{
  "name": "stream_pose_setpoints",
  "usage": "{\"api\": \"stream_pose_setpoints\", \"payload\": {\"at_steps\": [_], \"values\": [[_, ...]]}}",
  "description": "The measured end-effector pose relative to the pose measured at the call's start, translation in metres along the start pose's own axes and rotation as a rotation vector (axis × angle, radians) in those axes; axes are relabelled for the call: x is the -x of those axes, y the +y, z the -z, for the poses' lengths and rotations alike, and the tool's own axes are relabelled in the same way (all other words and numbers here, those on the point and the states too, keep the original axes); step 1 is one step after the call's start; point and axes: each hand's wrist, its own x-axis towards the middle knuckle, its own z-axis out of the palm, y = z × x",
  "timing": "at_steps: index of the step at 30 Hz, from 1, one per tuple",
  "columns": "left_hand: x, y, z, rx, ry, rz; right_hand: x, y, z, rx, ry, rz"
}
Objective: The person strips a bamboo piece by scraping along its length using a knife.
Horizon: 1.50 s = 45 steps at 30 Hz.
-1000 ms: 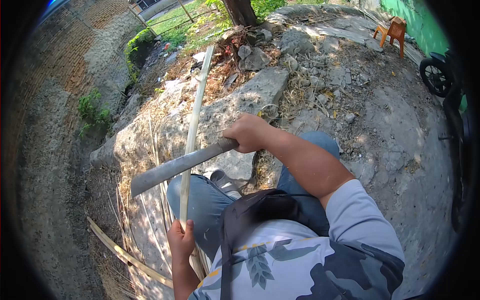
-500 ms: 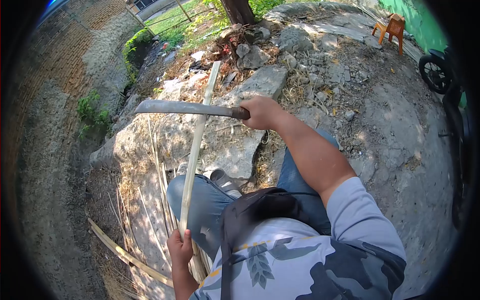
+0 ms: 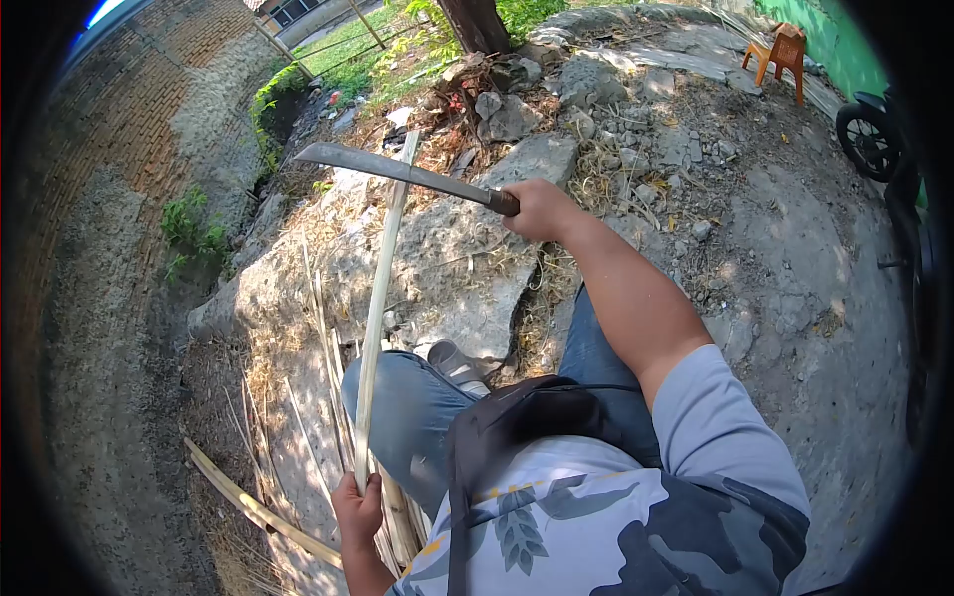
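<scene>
My right hand point(image 3: 538, 210) is closed around the dark handle of a machete point(image 3: 397, 171), whose long blade points left and slightly up. The blade crosses the upper part of a pale bamboo strip point(image 3: 376, 315); whether it touches or only passes in front I cannot tell. Down by my left knee, my left hand point(image 3: 359, 505) grips the lower end of that strip, thumb along it. The strip stands slanted away from me, its far end above the blade. More split strips point(image 3: 397, 521) lie beneath and beside my left forearm.
A curved bamboo piece point(image 3: 256, 507) and thin strips point(image 3: 320, 328) lie on the ground at left. Ahead are a broken concrete slab point(image 3: 487, 288), rubble and a tree trunk point(image 3: 475, 25). A brick wall point(image 3: 119, 129) runs along the left; an orange chair point(image 3: 778, 62) and motorbike wheel point(image 3: 868, 141) stand right.
My right hand has moved slightly up and right, and the machete blade has tilted with its tip higher. It now crosses the strip nearer the far end. My left hand keeps its hold.
</scene>
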Motion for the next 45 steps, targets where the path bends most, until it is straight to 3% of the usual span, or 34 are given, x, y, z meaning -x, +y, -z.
{"api": "stream_pose_setpoints", "payload": {"at_steps": [2, 5, 11, 15, 16, 19, 21, 27, 35, 36, 39, 42, 45], "values": [[-0.001, 0.005, -0.004, -0.037, -0.021, 0.004, 0.003, -0.002, 0.001, -0.050, -0.009, -0.088], [-0.010, 0.006, -0.019, 0.033, 0.002, -0.052, 0.011, -0.025, -0.001, -0.010, -0.042, -0.037], [-0.026, 0.012, -0.035, 0.025, 0.019, -0.068, 0.025, -0.069, -0.018, 0.206, -0.196, 0.478], [-0.023, 0.030, -0.025, -0.143, 0.106, -0.113, 0.026, -0.081, -0.020, 0.310, -0.187, 0.648], [-0.020, 0.029, -0.022, -0.172, 0.138, -0.139, 0.022, -0.072, -0.015, 0.328, -0.181, 0.607], [-0.008, 0.007, -0.011, -0.227, 0.212, -0.176, 0.011, -0.040, 0.010, 0.230, -0.078, 0.172], [-0.006, 0.008, -0.008, -0.213, 0.234, -0.214, 0.004, -0.015, 0.008, 0.087, -0.050, 0.069], [-0.014, 0.007, -0.015, -0.192, 0.227, -0.178, 0.017, -0.037, 0.005, 0.014, -0.040, 0.060], [-0.028, 0.020, -0.035, -0.181, 0.199, -0.182, 0.029, -0.085, -0.023, 0.247, -0.206, 0.606], [-0.027, 0.023, -0.033, -0.207, 0.208, -0.187, 0.030, -0.085, -0.027, 0.308, -0.123, 0.710], [-0.018, 0.016, -0.019, -0.247, 0.236, -0.185, 0.015, -0.053, -0.015, 0.318, -0.103, 0.485], [-0.008, 0.000, -0.004, -0.211, 0.250, -0.205, -0.001, -0.021, 0.009, -0.125, -0.042, -0.151], [-0.013, 0.004, -0.001, -0.276, 0.194, -0.150, 0.001, -0.022, 0.000, 0.022, 0.007, -0.117]]}}
